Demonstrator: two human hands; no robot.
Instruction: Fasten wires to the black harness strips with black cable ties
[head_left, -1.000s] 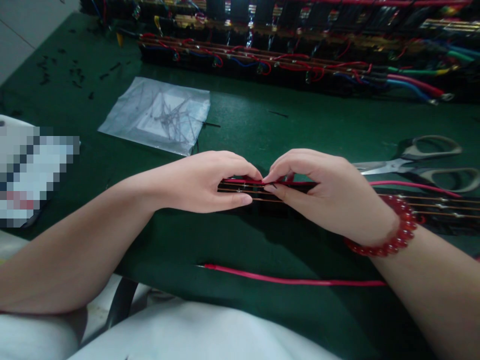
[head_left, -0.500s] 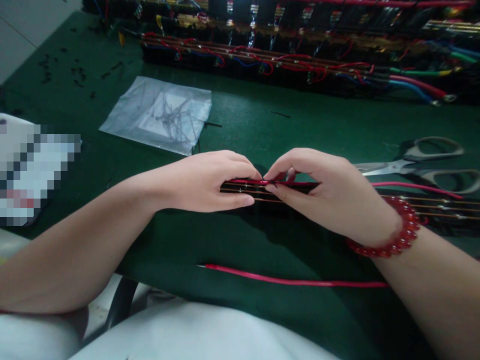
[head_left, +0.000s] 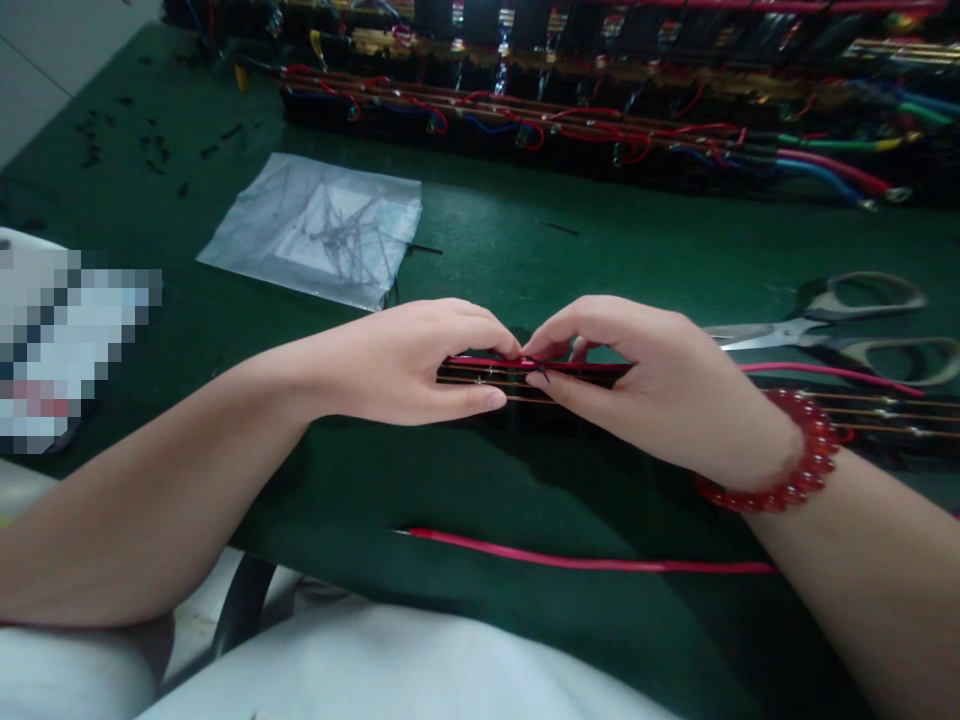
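left fingers (head_left: 478, 402) parted astride black strip (head_left: 471, 372) | right fingers (head_left: 576, 392) narrow, grip unclear | upper red wire (head_left: 810, 368) partly covered

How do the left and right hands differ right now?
At its wrist, the right hand has a red bead bracelet; the left hand has none. The left hand is spread wider; the right hand is curled narrower, by a thin black tie. Both are at the same black strip.

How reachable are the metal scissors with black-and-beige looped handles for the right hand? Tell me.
Likely yes: the scissors lie beside the right hand, their handle loops uncovered. Only its fingers look busy at the thin red cable, so they may need freeing first.
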